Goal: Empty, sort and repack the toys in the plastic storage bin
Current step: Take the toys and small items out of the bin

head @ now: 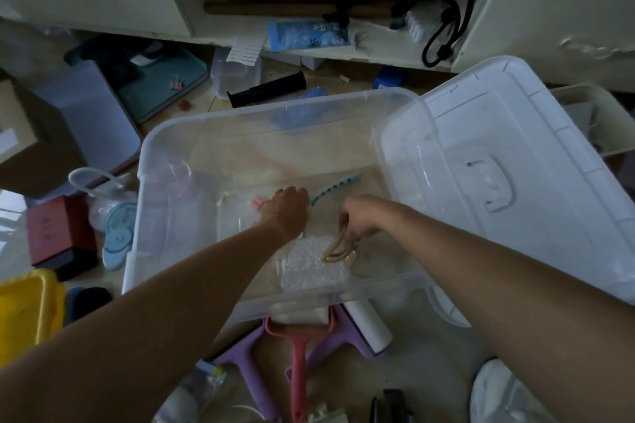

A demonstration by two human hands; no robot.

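I am reaching both hands down into the clear plastic bin (165,161), which is sitting on the floor with its lid (498,165) leaning against its rim just beyond my right forearm. My right hand (360,216) is pinching the top of a thin beige loop (338,247), something like a band or clip, which is hanging down from my fingers onto a crinkly clear bag (314,266) lying just below both hands. My left hand (288,208) is lying knuckles-up on the bin floor with its fingers curled forward next to a small pink piece (257,203); I cannot tell whether it is actually gripping anything. A slim blue perforated strip (335,186) is lying just past my two hands, between them. Very little is remaining in the bin, so I am judging the emptying to be nearly finished. These leftovers are looking light and small: the loop seems springy and is best held at its bend, the bag looks slippery and soft, so I would be gathering it by a corner, and the strip looks stiff enough to lift by one end.
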